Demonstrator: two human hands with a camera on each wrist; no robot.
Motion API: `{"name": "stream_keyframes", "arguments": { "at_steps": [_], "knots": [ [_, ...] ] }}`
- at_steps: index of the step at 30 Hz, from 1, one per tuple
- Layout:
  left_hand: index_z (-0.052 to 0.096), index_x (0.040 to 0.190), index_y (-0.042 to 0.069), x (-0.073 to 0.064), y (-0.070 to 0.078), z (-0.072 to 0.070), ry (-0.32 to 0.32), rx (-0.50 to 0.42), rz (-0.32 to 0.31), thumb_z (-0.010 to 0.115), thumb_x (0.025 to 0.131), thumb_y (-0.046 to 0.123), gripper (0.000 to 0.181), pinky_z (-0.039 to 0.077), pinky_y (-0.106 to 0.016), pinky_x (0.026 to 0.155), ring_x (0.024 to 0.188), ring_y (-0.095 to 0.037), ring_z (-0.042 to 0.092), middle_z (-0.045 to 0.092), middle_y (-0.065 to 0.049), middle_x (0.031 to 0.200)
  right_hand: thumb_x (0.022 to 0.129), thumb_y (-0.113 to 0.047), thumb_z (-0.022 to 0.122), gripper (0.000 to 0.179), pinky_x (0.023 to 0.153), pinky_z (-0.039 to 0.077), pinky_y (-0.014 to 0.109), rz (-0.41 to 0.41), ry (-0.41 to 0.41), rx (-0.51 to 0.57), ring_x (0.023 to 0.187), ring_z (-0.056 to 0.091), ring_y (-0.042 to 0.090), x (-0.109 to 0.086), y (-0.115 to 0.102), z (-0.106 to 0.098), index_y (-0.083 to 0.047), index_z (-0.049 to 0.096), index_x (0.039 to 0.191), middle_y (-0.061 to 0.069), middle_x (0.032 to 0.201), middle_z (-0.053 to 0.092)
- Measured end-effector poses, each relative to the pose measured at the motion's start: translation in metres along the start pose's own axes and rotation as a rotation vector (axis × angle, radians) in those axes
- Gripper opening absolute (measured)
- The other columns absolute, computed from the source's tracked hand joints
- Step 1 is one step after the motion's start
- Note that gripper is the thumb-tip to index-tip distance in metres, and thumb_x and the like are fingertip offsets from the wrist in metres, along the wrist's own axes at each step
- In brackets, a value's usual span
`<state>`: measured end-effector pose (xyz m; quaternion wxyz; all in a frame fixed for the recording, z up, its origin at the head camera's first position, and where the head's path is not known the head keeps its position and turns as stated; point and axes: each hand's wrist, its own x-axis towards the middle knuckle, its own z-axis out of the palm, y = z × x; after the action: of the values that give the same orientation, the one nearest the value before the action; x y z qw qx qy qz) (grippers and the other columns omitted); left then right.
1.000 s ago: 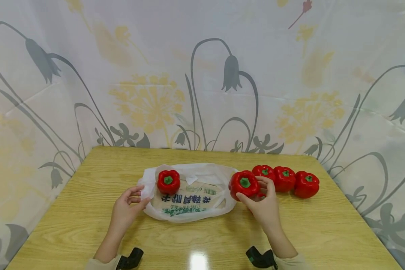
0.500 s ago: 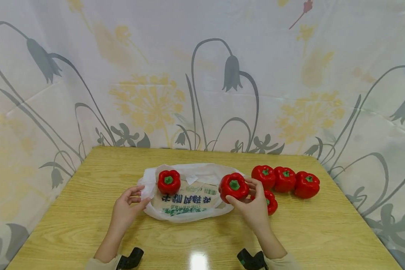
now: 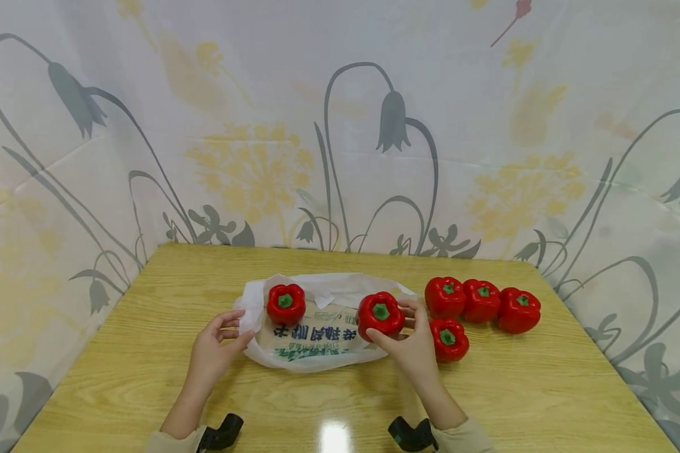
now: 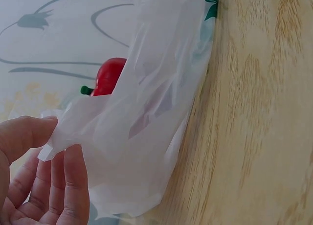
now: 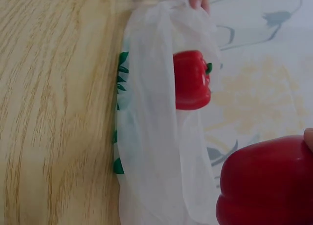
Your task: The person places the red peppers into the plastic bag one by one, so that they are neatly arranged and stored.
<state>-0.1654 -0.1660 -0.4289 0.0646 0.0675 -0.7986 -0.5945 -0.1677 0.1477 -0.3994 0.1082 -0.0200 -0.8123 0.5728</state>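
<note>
Nearest, beige sleeves [image 3: 463, 436] with black wrist mounts [image 3: 225, 431]. Beyond, over the wood-grain table [image 3: 107, 371], two hands roughly level, well apart. At left: left hand [image 3: 215, 343], pinching the left end of a white plastic bag [image 3: 317, 363] between thumb and fingertips. At right: right hand [image 3: 417, 351], curled round a red pepper [image 3: 381, 316], stem up, thumb to the near side, fingers to the right; contact with the bag's right end unclear.

Key relation: bag's long axis left to right between the hands; held pepper over the right end of the opening, right hand much the nearer, printed middle just to its left.

Just right of the right hand, on the table, a loose pepper [image 3: 449, 340]. Inside the bag, at the left end, a second pepper [image 3: 286, 306]. Farther right, three more peppers [image 3: 481, 302] side by side. Farthest, a flower-printed backdrop [image 3: 351, 157].
</note>
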Motion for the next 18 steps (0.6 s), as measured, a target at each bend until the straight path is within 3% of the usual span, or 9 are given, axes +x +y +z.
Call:
{"name": "stream_keyframes", "arguments": {
  "at_steps": [10, 18],
  "knots": [
    [0.055, 0.123, 0.003, 0.001, -0.004, -0.001, -0.004, 0.009, 0.006, 0.073, 0.083, 0.020, 0.047, 0.050, -0.019, 0.065, 0.088, -0.015, 0.053, 0.052, -0.013, 0.112, 0.070, -0.019, 0.082, 0.071, 0.081, 0.049, 0.035, 0.012, -0.023, -0.013, 0.106, 0.045, 0.027, 0.005, 0.001, 0.014, -0.006, 0.040, 0.126, 0.013, 0.117, 0.050],
    [0.056, 0.122, 0.003, 0.001, -0.004, 0.000, -0.002, 0.007, 0.015, 0.073, 0.083, 0.020, 0.046, 0.050, -0.019, 0.065, 0.088, -0.016, 0.053, 0.052, -0.014, 0.111, 0.069, -0.022, 0.083, 0.069, 0.077, 0.052, 0.036, 0.007, -0.051, -0.024, 0.096, 0.051, 0.029, 0.008, 0.001, 0.024, -0.007, 0.042, 0.123, 0.014, 0.113, 0.050]
  ]
}}
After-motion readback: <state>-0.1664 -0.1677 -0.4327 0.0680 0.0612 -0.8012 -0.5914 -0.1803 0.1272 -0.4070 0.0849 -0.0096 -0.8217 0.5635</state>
